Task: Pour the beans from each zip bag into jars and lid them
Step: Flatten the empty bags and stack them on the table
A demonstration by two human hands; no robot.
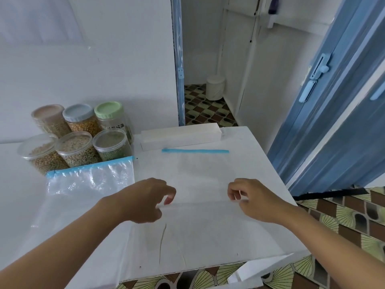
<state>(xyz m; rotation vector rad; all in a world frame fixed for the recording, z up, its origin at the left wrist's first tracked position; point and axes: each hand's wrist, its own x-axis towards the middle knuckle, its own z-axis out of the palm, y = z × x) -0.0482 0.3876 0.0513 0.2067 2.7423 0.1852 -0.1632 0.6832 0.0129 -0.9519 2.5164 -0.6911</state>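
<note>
- Left hand [145, 200] and right hand [255, 200]: fingers curled, and each looks to pinch the near edge of the flat bag [195, 176] between thumb and forefinger. The film is clear, so contact is hard to confirm.
- The flat bag lies on the table [250, 236] with its blue zip [195, 151] at the far side, just in front of the white box [181, 135]. It looks empty.
- The crinkled bag [89, 180] sits left of it, touching the front row of jars [76, 149], and also looks empty.
- There are six jars in two rows by the wall, all holding beans and all capped. Judgement: pouring is done, and this is bag cleanup.
- Risks:
  - The thin, slick film could slip out of a two-point pinch, leaving the bag skewed.
  - Stray beans left in a corner would scatter if the near edge is lifted toward an open zip. Cannot tell whether the zip is sealed.
  - The left forearm passes near the crinkled bag. A sweep there would push it into the tightly packed jars.
  - Cannot tell whether the clear front lids are fully seated, so a knock could spill beans.
</note>
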